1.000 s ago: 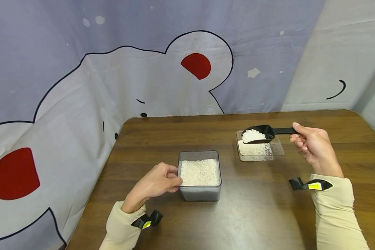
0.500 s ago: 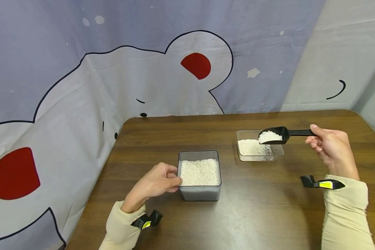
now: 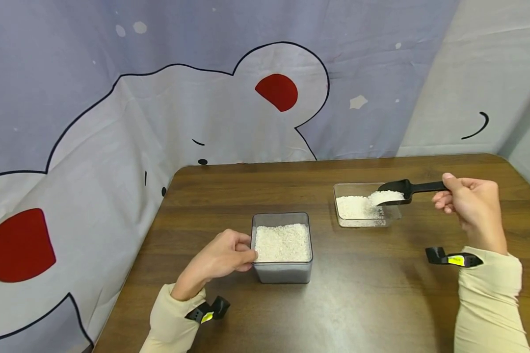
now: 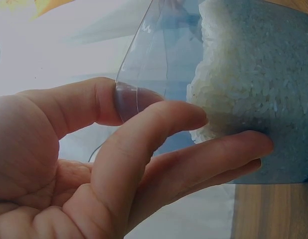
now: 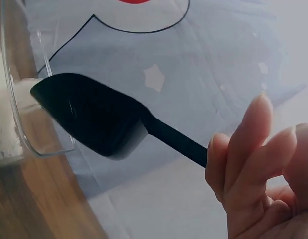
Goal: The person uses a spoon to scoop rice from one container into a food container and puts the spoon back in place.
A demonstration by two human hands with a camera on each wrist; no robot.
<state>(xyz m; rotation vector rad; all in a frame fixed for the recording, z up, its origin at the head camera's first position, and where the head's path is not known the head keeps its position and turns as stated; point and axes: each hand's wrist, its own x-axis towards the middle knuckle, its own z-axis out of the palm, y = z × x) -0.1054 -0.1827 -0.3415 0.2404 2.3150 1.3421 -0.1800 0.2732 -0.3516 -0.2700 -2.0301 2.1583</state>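
Cartoon curtain point(image 3: 159, 108) behind wooden table point(image 3: 357, 294)

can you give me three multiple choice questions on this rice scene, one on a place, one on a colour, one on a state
1. Where does the shallow clear tray sit relative to the deep grey container?
A. farther back and to the right
B. nearer and to the left
C. stacked on top of it

2. What colour is the scoop?
A. white
B. black
C. red

3. How is the scoop held?
A. lying flat on the table
B. tilted with its mouth down, rice sliding into the tray
C. upside down and empty

Answers:
1. A, the head view shows the tray behind and right of the container.
2. B, its bowl and handle are black in both views.
3. B, the right hand grips the handle while the rice runs to the lip; the left hand holds the container's wall.
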